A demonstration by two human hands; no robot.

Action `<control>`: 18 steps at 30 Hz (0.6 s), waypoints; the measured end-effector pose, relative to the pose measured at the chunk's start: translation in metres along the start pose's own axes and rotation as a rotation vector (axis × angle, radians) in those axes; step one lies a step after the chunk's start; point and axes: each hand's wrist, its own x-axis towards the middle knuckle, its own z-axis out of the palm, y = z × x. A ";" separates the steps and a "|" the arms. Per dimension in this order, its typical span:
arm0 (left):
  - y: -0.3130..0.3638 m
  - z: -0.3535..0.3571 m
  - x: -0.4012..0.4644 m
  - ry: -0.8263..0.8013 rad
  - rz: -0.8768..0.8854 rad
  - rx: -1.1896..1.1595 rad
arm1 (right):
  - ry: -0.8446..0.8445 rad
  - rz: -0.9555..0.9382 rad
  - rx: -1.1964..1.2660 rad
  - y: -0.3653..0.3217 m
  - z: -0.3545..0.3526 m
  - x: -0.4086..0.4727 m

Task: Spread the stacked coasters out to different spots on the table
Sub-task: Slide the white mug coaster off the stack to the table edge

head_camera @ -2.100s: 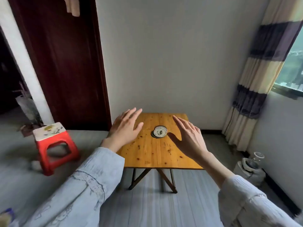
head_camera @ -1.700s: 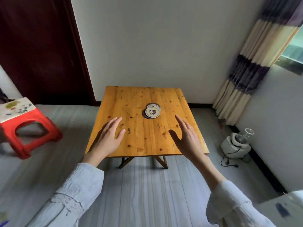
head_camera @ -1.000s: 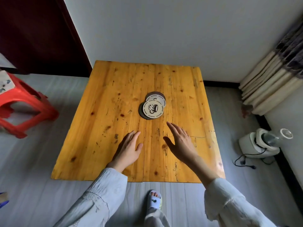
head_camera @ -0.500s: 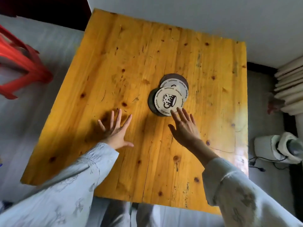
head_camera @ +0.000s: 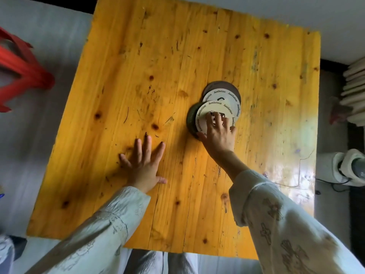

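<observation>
I see the right hand [head_camera: 218, 135] open, fingertips pressing the top coaster [head_camera: 205, 113] of the fanned stack, gripping nothing; left hand [head_camera: 143, 161] flat, splayed on the table [head_camera: 138, 76].

The table [head_camera: 150, 80] is showing yellow-orange wood with dark knots; the top coaster [head_camera: 205, 115] is showing cream with black lettering.

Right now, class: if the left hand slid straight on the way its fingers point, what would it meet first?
Probably nothing. The left hand lies flat on the wooden table, fingers pointing toward the far edge. That line looks like bare wood; the coaster stack sits off to the right, under the right hand.
</observation>
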 end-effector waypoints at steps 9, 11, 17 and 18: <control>-0.002 0.002 0.001 -0.004 0.006 -0.023 | -0.040 -0.120 0.003 -0.008 -0.003 -0.019; -0.002 0.001 0.001 -0.012 0.003 -0.031 | 0.016 -0.137 0.052 -0.002 -0.008 -0.028; 0.001 -0.004 -0.004 0.011 -0.020 -0.045 | 0.030 -0.269 0.096 0.004 0.002 -0.086; 0.002 -0.003 -0.007 0.018 -0.026 -0.055 | 0.001 -0.305 0.097 0.004 0.007 -0.099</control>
